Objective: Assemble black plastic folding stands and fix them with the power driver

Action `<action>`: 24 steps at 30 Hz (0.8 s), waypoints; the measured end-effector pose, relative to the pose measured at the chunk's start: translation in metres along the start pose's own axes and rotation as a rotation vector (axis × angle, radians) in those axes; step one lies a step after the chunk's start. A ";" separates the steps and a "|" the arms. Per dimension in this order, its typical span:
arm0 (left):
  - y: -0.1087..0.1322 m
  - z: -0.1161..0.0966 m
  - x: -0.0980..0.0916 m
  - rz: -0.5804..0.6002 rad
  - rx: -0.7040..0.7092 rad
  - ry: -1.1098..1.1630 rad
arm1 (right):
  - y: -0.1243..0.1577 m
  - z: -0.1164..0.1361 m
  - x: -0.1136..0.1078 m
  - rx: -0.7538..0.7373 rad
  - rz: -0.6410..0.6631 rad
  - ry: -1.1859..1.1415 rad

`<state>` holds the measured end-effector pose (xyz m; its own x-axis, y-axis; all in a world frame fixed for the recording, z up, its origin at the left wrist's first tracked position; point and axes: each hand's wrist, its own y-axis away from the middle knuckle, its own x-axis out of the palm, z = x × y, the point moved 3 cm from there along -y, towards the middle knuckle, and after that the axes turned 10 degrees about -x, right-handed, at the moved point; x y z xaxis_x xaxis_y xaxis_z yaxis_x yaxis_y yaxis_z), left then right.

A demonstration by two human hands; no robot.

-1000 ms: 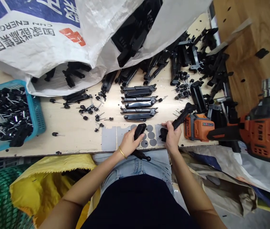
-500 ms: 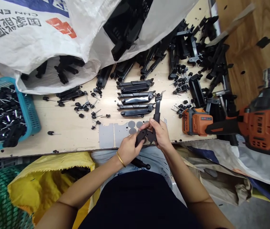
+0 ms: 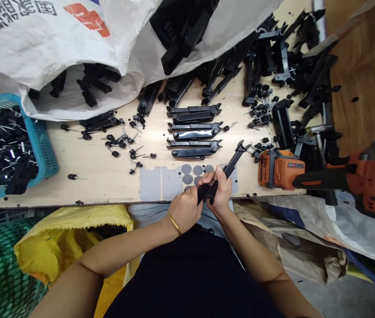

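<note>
One rounded black arm [image 3: 203, 193], clasped in your left grip [image 3: 185, 210], meets the slim, fork-tipped bar [image 3: 232, 163] your right grip [image 3: 222, 187] encloses — both at the desk's [image 3: 108, 185] near edge. The boxy orange battery [image 3: 282, 170] reads "20V"; the crinkled white sack [image 3: 108, 57] bears Chinese characters.

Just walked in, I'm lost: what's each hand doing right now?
Left hand: closed, holding a black part.
Right hand: closed, holding a black fork-tipped arm; can't tell if the pieces are joined.

The held parts [image 3: 234, 162] are black, the basket [image 3: 47, 152] blue, the bracelet [image 3: 174, 224] gold.
</note>
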<state>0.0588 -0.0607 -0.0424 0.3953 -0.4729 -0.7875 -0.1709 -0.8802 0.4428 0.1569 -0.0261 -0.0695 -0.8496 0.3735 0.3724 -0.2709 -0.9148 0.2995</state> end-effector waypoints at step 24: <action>-0.013 -0.002 -0.008 0.229 0.015 -0.095 | 0.002 -0.007 -0.002 -0.001 -0.099 0.005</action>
<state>0.0595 -0.0455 -0.0408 0.2578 -0.6616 -0.7042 -0.2596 -0.7495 0.6090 0.1546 -0.0301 -0.0759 -0.8208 0.4611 0.3371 -0.3539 -0.8738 0.3334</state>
